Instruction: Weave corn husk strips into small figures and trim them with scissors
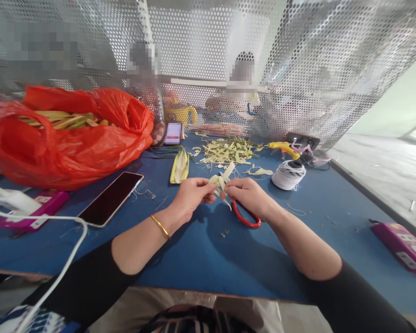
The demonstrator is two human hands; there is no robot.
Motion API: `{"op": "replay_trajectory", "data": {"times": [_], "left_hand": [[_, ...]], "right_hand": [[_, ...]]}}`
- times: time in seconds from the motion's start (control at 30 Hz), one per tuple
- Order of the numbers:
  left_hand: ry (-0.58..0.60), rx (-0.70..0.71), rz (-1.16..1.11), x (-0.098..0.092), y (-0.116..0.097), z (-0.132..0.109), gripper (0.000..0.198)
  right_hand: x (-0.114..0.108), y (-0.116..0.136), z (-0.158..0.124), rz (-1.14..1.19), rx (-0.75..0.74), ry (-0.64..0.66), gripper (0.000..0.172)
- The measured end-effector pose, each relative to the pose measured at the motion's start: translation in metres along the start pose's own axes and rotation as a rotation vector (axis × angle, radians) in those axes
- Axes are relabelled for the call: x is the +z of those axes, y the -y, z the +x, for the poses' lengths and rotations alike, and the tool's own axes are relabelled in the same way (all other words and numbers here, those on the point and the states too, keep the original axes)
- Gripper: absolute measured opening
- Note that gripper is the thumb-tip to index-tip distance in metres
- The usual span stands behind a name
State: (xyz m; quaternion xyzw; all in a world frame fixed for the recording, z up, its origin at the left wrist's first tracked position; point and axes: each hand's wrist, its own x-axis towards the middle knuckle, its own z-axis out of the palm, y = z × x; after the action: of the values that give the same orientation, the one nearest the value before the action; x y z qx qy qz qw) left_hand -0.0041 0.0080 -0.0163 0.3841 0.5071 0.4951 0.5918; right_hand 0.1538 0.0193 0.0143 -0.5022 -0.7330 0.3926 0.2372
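Above the middle of the blue table, my left hand (196, 193) is closed, its thumb and fingers pinching a pale yellow-green leaf piece (214, 180) with curling strips. My right hand (247, 195) meets it from the right, fingers closed at the edge of the same piece. A red scissors handle (251, 224) loops out beneath my right palm; the blades are hidden by the hand. Just beyond my hands lie a pile of pale green leaf cuttings (229, 151) and, to the left, a longer yellow-green leaf piece (179, 167).
At left are a red plastic bag (90, 157) of long leaf pieces, a dark-screened phone (111, 199) and a purple power strip (43, 210) with a white cable. A white thread spool (288, 175), yellow glue gun (284, 148) and purple box (404, 247) sit right. A perforated screen (208, 51) stands behind.
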Motion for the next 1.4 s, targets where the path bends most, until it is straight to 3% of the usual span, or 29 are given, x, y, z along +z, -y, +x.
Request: {"op": "replay_trajectory", "data": {"times": [0.4,0.67,0.87,1.07,1.27,1.4], "left_hand": [[0.023,-0.052,0.007,0.003,0.002,-0.003,0.023],[0.008,-0.068,-0.007,0.006,0.0,-0.004,0.009],[-0.021,-0.081,-0.024,0.005,0.0,-0.003,0.01],[-0.009,-0.069,-0.025,0.004,0.001,-0.003,0.012],[0.01,-0.043,0.028,0.003,0.002,-0.003,0.009],[0.057,0.02,0.112,0.004,0.0,-0.004,0.009]], "right_hand": [[0.002,0.001,0.001,0.047,0.092,0.045,0.024],[0.008,-0.002,0.004,0.191,0.173,0.011,0.026],[0.015,-0.011,0.005,0.209,0.076,-0.055,0.025],[0.016,-0.01,0.004,0.225,0.07,-0.076,0.025],[0.014,-0.013,0.004,0.14,-0.051,-0.012,0.023],[0.011,-0.009,0.001,-0.02,0.015,-0.043,0.024]]}}
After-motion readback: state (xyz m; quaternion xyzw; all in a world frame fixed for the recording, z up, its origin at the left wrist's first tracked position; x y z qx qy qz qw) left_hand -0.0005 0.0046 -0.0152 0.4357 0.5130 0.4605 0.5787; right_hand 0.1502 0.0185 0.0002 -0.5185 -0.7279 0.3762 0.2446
